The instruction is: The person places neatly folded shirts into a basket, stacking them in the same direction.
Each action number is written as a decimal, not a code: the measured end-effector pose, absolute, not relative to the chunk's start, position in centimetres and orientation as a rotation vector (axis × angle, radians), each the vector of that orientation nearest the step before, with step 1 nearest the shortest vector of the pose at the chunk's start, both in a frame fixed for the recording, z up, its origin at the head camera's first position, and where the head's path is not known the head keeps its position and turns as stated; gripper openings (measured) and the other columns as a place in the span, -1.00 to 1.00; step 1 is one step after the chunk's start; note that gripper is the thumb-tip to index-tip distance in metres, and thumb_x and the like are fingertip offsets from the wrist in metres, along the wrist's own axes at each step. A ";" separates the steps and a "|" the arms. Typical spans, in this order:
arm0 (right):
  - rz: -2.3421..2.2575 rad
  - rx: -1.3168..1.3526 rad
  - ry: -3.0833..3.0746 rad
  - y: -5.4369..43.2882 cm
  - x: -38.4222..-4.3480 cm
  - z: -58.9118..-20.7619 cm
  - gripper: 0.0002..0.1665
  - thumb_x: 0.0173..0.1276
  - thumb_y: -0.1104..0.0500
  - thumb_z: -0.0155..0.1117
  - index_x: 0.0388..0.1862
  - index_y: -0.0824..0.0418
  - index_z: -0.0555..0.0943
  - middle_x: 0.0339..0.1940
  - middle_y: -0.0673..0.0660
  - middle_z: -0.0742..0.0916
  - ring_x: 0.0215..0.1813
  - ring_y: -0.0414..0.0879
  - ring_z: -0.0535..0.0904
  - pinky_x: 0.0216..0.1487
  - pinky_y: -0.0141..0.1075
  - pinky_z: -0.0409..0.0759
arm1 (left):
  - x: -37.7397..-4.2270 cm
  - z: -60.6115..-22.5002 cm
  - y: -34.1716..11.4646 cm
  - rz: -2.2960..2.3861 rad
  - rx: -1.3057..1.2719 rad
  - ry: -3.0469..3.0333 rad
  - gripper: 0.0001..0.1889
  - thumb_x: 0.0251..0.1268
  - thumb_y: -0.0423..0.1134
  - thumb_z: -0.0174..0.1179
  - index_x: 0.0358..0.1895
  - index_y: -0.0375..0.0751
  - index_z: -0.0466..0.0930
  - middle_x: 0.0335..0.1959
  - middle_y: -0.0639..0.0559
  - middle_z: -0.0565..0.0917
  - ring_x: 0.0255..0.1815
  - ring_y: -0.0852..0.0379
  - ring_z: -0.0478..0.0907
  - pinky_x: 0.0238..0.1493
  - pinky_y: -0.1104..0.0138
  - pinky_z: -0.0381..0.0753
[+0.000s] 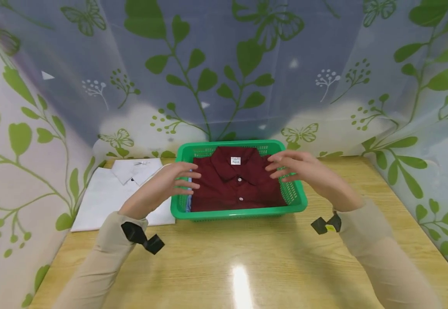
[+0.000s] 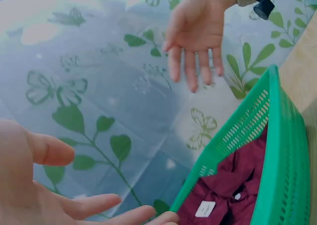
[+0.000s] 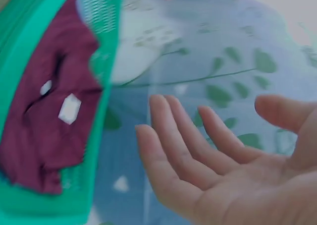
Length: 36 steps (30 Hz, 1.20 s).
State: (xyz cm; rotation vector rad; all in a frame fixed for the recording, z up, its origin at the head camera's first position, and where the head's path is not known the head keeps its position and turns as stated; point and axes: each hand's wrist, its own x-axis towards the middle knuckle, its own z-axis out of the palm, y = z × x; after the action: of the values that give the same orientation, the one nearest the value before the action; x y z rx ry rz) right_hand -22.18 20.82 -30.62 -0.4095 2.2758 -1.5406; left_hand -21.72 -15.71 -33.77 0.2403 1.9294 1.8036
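A folded maroon shirt (image 1: 224,184) lies collar up in a green plastic basket (image 1: 239,213), a white label inside its collar. Some light blue cloth (image 1: 189,195) peeks out at the basket's left inner side, mostly hidden under the maroon shirt. My left hand (image 1: 166,184) hovers over the basket's left side, fingers spread and holding nothing. Above the right side is my right hand (image 1: 305,169), its fingers loosely extended and nothing in them. Both wrist views show the palms bare, the left hand (image 2: 29,180) and the right hand (image 3: 218,165) apart from the shirt.
A folded white shirt (image 1: 108,193) lies on the wooden table (image 1: 208,262) left of the basket, partly behind my left arm. Behind and at both sides hangs a curtain (image 1: 216,107) with leaf and butterfly prints. Each wrist wears a black camera mount (image 1: 139,236).
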 end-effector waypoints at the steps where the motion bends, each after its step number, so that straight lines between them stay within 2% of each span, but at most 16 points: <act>1: -1.594 -0.416 2.263 20.7 -21.7 -30.4 -0.48 0.60 -0.04 -0.01 0.30 0.31 0.43 0.21 0.30 0.61 0.15 0.09 0.62 0.11 -0.14 0.59 | -21.2 -33.7 -15.7 1.836 0.249 1.930 -0.49 0.60 -0.04 -0.12 0.43 -0.26 0.21 0.34 -0.24 0.39 0.29 -0.24 0.44 0.25 0.07 0.49; 6: -1.876 -0.492 2.223 19.4 -19.2 -30.0 -0.50 0.60 0.02 0.03 0.29 0.36 0.41 0.17 0.27 0.63 0.11 0.07 0.63 0.14 -0.16 0.59 | -18.9 -34.2 -15.4 2.026 0.335 1.934 -0.59 0.63 -0.13 -0.17 0.32 -0.31 0.31 0.28 -0.30 0.46 0.16 -0.16 0.56 0.15 0.15 0.58; 12: -2.243 -0.616 2.172 16.7 -16.5 -31.2 -0.69 0.58 0.20 0.06 0.19 0.31 0.50 0.06 0.26 0.68 0.01 0.11 0.65 0.06 -0.14 0.62 | -15.3 -35.2 -14.9 2.227 0.409 1.962 -0.72 0.61 -0.21 -0.10 0.18 -0.23 0.45 0.09 -0.19 0.62 0.01 -0.13 0.64 0.06 0.12 0.63; 17: -2.473 -0.687 2.180 14.3 -15.1 -33.0 -0.76 0.54 0.32 0.05 0.11 0.31 0.53 -0.07 0.23 0.72 -0.13 0.06 0.69 -0.06 -0.18 0.66 | -12.5 -36.0 -15.0 2.346 0.419 2.050 -0.73 0.61 -0.25 -0.09 0.11 -0.35 0.48 -0.07 -0.21 0.69 -0.18 -0.14 0.69 -0.05 0.13 0.67; 23: -2.702 -0.824 2.202 10.8 -14.2 -35.0 -0.78 0.49 0.41 0.00 0.01 0.55 0.44 -0.24 0.27 0.72 -0.31 0.03 0.68 -0.21 -0.21 0.67 | -9.6 -38.3 -16.3 2.425 0.435 2.214 -0.76 0.60 -0.39 -0.15 0.02 -0.50 0.48 -0.28 -0.22 0.71 -0.44 -0.03 0.69 -0.36 0.24 0.69; 26: -2.790 -0.920 2.168 8.5 -14.1 -36.2 -0.83 0.45 0.45 -0.01 -0.07 0.58 0.43 -0.33 0.34 0.69 -0.39 0.03 0.66 -0.28 -0.23 0.67 | -8.8 -39.1 -17.8 2.398 0.339 2.300 -0.74 0.61 -0.40 -0.17 0.02 -0.56 0.45 -0.31 -0.17 0.73 -0.45 0.00 0.69 -0.40 0.28 0.68; 31: -2.860 -1.026 2.077 4.6 -13.6 -38.0 -0.90 0.44 0.46 -0.02 -0.18 0.52 0.45 -0.44 0.42 0.62 -0.50 0.03 0.59 -0.39 -0.29 0.63 | -8.5 -39.5 -21.2 2.302 0.079 2.437 -0.70 0.63 -0.30 -0.13 0.04 -0.52 0.47 -0.30 -0.08 0.75 -0.39 0.04 0.71 -0.35 0.32 0.68; 36: -2.777 -1.163 1.999 0.7 -12.7 -39.6 -0.88 0.39 0.55 -0.06 -0.18 0.50 0.44 -0.43 0.42 0.61 -0.53 0.11 0.54 -0.43 -0.25 0.64 | -9.1 -39.7 -25.0 2.320 0.037 2.472 -0.72 0.62 -0.28 -0.11 0.03 -0.44 0.52 -0.30 0.00 0.76 -0.34 0.11 0.71 -0.31 0.39 0.66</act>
State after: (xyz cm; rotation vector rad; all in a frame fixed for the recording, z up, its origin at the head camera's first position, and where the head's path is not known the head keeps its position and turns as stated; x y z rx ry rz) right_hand -12.70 0.69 -39.60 -1.1628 1.9989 -2.7773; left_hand -9.06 -25.00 -39.71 0.0369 2.4720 2.3204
